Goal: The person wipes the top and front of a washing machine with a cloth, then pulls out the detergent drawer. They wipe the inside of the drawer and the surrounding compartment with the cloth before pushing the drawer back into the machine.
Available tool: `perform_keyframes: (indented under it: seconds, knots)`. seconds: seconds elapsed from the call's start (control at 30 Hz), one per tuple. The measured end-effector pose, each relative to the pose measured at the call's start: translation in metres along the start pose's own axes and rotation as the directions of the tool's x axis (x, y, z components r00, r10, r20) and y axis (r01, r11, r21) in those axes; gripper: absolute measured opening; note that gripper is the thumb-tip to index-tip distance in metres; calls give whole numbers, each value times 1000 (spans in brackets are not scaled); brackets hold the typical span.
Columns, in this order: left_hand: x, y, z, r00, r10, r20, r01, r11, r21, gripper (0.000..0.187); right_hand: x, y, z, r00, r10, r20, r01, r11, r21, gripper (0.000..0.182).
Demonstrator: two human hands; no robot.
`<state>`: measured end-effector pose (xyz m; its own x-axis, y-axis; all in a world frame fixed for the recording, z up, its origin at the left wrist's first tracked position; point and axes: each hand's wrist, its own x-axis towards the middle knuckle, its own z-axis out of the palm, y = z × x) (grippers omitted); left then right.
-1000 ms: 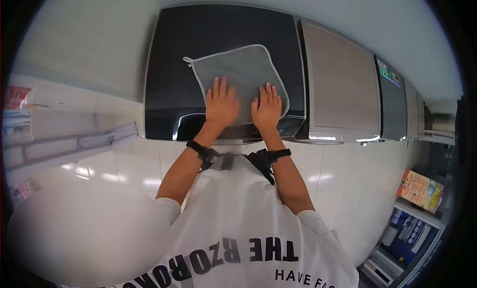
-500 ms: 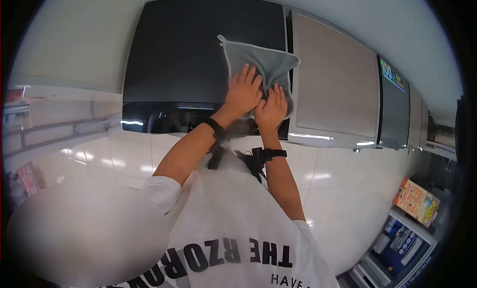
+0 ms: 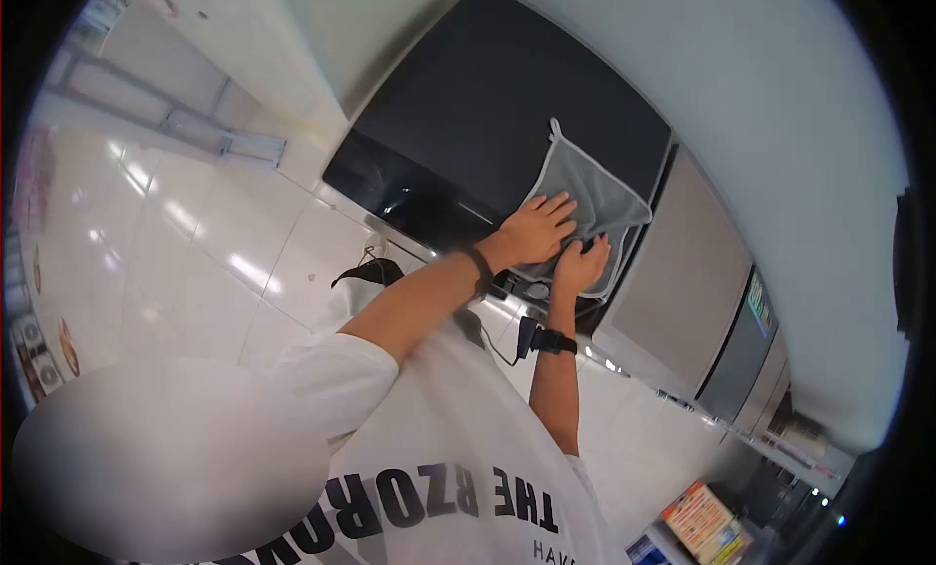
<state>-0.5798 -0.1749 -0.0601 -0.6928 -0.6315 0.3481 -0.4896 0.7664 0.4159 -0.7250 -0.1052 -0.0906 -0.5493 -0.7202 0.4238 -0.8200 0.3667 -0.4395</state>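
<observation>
In the head view, the left hand [image 3: 536, 232] rests palm-down, fingers slightly spread, on a grey cloth [image 3: 600, 187]; the right hand [image 3: 582, 266] touches it with fingers close together, whether pinching cannot be told. The rumpled cloth extends beyond the fingers toward one o'clock, at the black appliance top's [image 3: 487, 87] four o'clock side.

We look from the wearer's head, forward and steeply down, in one wide, rounded view, near the hands [image 3: 539, 231] just right of the frame's centre.
</observation>
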Motion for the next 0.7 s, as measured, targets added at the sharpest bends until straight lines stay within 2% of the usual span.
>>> perform_keyframes:
  seconds: [0.07,0.17,0.3,0.4,0.43,0.53,0.57,0.6,0.67,0.7]
  knots:
    - [-22,-25,-17,1000,4,-15,-4,1000,-8,41,-10,-29,14,997,-72,39,71,997,17,43]
    - [-41,-76,-51,986,-156,-62,158,987,29,42,-23,-88,42,971,-215,104,210,976,57,41]
    - [-78,-143,-96,913,-340,-224,363,929,70,44,-40,-179,64,901,-374,218,340,924,175,39]
    - [-122,-176,-133,905,-340,-257,372,924,90,43,-51,-220,78,809,-524,266,447,843,300,39]
    - [-142,-189,-146,913,-331,-239,359,929,85,44,-55,-234,81,784,-566,256,484,815,318,38]
    - [-197,-201,-186,866,-492,-88,485,870,-86,44,-64,-264,89,714,-655,250,565,748,348,37]
    - [-209,-196,-196,754,-655,-54,624,738,-257,46,-64,-273,89,700,-670,247,576,735,358,35]
    - [-221,-202,-202,685,-726,66,705,637,-311,47,-68,-282,89,708,-665,237,572,737,360,34]
    - [-230,-210,-200,514,-794,326,842,393,-370,50,-70,-286,89,724,-651,229,560,749,354,33]
    - [-229,-212,-198,491,-814,309,847,364,-387,54,-70,-287,88,723,-650,234,558,750,356,32]
